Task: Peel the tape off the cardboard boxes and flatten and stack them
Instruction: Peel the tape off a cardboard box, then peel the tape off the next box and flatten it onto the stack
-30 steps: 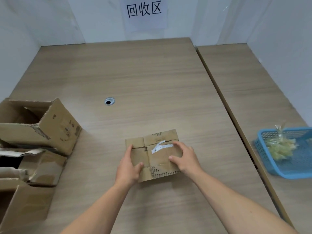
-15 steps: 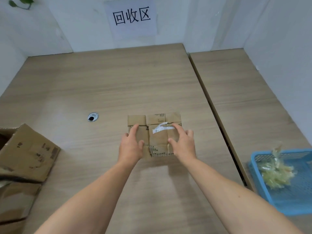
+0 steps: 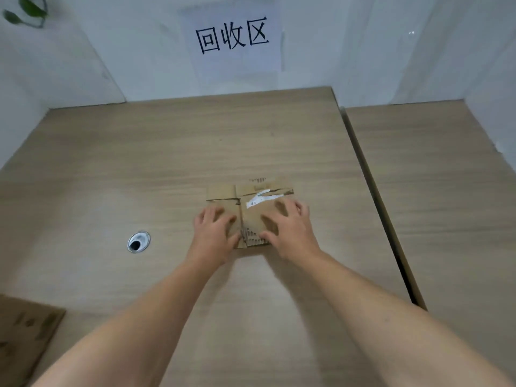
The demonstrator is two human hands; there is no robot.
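Flattened cardboard box (image 3: 252, 203) lies flat on the wooden table (image 3: 167, 152), centre of view. Left hand (image 3: 213, 233) and right hand (image 3: 289, 231) both rest palm-down on it, fingers spread and extended, gripping nothing. Torn white label (image 3: 259, 198) remains beside the right fingertips (image 3: 280, 205).

One wide-angle view, worn on the person's head, looks forward and steeply down across the surface (image 3: 156, 163) toward the far wall (image 3: 363, 37) and its paper sign (image 3: 231, 40). Both forearms enter large from the near edge, and the left hand (image 3: 213, 233) and right hand (image 3: 290, 230) sit mid-frame.
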